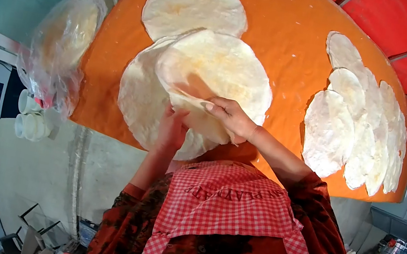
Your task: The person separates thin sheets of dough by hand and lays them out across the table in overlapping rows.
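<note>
Thin round flatbreads lie on an orange cloth-covered table. The upper flatbread (pixel 224 68) overlaps a lower flatbread (pixel 139 88), and its near edge is lifted and folded. My right hand (pixel 233 118) pinches that folded edge between thumb and fingers. My left hand (pixel 173 127) is at the same flatbread's near left edge, its fingers bent and partly hidden by the bread. Another flatbread (pixel 194 8) lies flat just beyond, partly under the others.
Several overlapping flatbreads (pixel 329 133) lie at the table's right end. A clear plastic bag (pixel 64 37) with bread inside sits at the left edge of the orange table (pixel 299 13). White cups (pixel 32 125) are below it. Red panels (pixel 395 25) border the far right.
</note>
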Motion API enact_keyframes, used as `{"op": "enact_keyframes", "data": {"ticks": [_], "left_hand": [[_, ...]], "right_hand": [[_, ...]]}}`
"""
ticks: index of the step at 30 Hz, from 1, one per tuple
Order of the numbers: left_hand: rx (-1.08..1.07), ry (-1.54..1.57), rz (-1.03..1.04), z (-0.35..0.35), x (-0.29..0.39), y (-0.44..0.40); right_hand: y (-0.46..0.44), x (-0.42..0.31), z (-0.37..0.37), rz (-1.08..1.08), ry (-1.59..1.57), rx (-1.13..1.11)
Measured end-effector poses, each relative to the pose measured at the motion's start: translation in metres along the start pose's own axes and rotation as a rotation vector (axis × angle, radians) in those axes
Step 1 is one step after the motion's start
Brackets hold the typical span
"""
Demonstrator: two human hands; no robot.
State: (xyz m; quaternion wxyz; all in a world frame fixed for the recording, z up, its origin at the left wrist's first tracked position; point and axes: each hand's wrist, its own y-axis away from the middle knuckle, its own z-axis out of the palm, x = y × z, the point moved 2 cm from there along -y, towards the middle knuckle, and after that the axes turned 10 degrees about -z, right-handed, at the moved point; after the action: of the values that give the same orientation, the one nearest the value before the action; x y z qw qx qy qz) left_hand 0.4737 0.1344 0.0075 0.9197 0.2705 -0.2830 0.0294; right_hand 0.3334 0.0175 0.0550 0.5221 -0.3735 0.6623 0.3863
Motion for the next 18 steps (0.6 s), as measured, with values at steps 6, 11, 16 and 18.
{"op": "enact_keyframes", "data": {"ticks": [6,11,16,18], "left_hand": [[0.027,-0.22,0.028,0.02,-0.001,0.007],[0.018,-0.595,0.153,0.019,-0.005,-0.001],[0.079,-0.136,-0.007,0.018,-0.003,0.003],[0.001,-0.097,-0.042,0.014,0.003,0.004]], "right_hand": [[-0.007,-0.031,0.01,-0.138,0.374,0.085],[-0.034,-0.039,0.01,-0.105,0.396,0.232],[-0.037,-0.033,-0.008,-0.042,0.365,0.282],[-0.035,-0.037,-0.009,-0.153,0.358,0.386]]}}
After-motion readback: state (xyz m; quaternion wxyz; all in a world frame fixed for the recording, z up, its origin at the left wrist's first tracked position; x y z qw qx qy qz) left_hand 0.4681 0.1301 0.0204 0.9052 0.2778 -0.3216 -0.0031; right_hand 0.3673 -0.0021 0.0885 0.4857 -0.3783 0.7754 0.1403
